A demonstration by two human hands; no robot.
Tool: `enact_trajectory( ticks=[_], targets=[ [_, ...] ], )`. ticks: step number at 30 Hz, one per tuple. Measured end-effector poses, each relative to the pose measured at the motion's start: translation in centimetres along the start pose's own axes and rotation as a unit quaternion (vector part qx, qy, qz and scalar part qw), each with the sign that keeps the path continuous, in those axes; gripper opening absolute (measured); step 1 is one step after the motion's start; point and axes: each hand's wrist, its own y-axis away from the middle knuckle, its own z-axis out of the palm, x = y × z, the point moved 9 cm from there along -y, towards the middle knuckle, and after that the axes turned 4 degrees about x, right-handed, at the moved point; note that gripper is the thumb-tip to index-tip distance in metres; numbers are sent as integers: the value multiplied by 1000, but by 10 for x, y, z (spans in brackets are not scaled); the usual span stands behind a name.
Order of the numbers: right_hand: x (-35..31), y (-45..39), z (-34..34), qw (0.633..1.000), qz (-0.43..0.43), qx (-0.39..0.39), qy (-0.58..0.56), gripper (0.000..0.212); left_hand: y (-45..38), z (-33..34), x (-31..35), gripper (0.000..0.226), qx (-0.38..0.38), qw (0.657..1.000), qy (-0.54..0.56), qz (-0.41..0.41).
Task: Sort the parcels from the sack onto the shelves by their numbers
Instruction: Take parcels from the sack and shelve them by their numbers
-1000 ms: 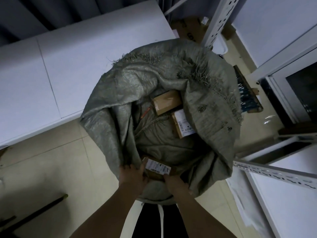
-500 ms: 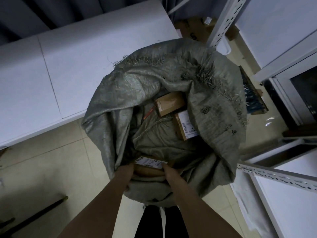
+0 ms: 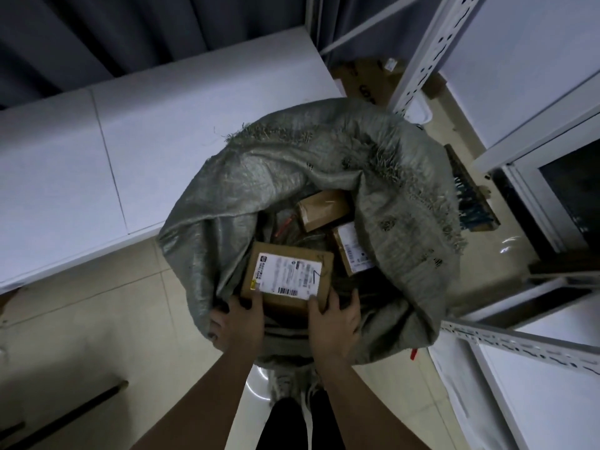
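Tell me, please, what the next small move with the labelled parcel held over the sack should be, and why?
Probably lift the labelled parcel clear of the sack and read its label: the left hand and right hand already grip its near corners, label up, but its print is too blurred to read.

I am standing in a parcel sorting room, something like a small courier depot. A big woven sack point(image 3: 324, 177) sits open on the tiled floor point(image 3: 97, 336), holding cardboard parcels point(image 3: 287, 276) with printed shipping labels point(image 3: 285, 272). White metal shelving with slotted uprights point(image 3: 425, 56) stands around me, and flattened cartons point(image 3: 363, 82) lie behind.
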Motion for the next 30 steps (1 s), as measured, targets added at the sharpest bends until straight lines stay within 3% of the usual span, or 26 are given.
enact_trajectory(
  ticks=[4, 6, 9, 13, 15, 20, 23, 26, 30],
  targets=[
    [-38, -11, -38, 979, -122, 63, -153, 53, 16, -19, 23, 59, 78, 991, -50, 95],
    [-56, -12, -53, 950, -149, 10, -274, 53, 25, -25, 29, 57, 88, 987, -25, 134],
    [-78, -10, -74, 898, -124, -84, -415, 43, 40, -37, 40, 55, 84, 981, 41, 170],
    [-96, -5, -130, 864, -108, -91, -484, 29, 85, -71, 77, 53, 87, 949, 114, 281],
    [-100, 3, -168, 847, -114, -78, -513, 24, 108, -83, 93, 54, 44, 935, 155, 315],
    [-87, 36, -259, 836, -145, -48, -528, 22, 141, -116, 134, 46, -22, 930, 225, 290],
    [-67, 54, -304, 839, -150, -18, -523, 22, 180, -128, 184, 52, -94, 897, 233, 363],
    [-40, 68, -344, 843, -147, 7, -518, 24, 236, -116, 223, 46, -239, 870, 197, 383],
    [4, 90, -388, 833, -143, 31, -534, 20, 330, -77, 239, 47, -457, 806, 111, 360]
  ],
)
